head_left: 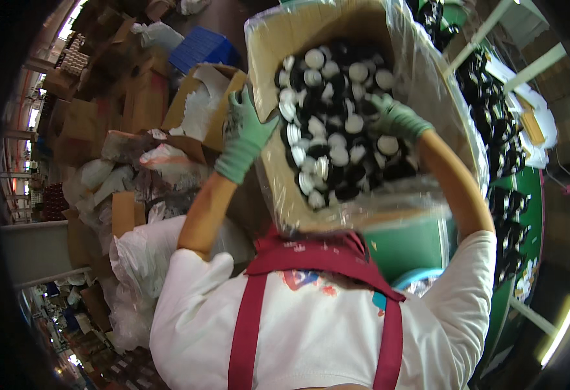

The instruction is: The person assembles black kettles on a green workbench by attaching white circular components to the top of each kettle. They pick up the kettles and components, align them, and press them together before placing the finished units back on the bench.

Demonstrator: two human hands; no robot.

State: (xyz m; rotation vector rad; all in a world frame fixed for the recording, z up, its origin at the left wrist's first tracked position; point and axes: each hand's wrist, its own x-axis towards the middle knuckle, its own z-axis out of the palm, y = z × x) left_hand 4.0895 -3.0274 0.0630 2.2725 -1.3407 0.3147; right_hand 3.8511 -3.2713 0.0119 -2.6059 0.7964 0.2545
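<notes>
A large cardboard box (327, 32) lined with clear plastic stands in front of me, holding many loose round parts (339, 155), some black and some white or pale. My left hand (246, 127), in a grey-green glove, grips the left wall of the box at its rim, thumb on the inner side. Inside the box, my right hand (395, 116), gloved alike, reaches in from the right and touches the parts on that side. Its fingers are blurred and partly lost among the dark parts, so what they hold is hidden.
To the left stand an open carton (202, 104) with pale sheets inside, a blue crate (202, 49), more cartons and plastic bags (148, 253). On the right, a green table (530, 221) bears rows of black parts (496, 123). A blue-rimmed tub (418, 276) sits near my right side.
</notes>
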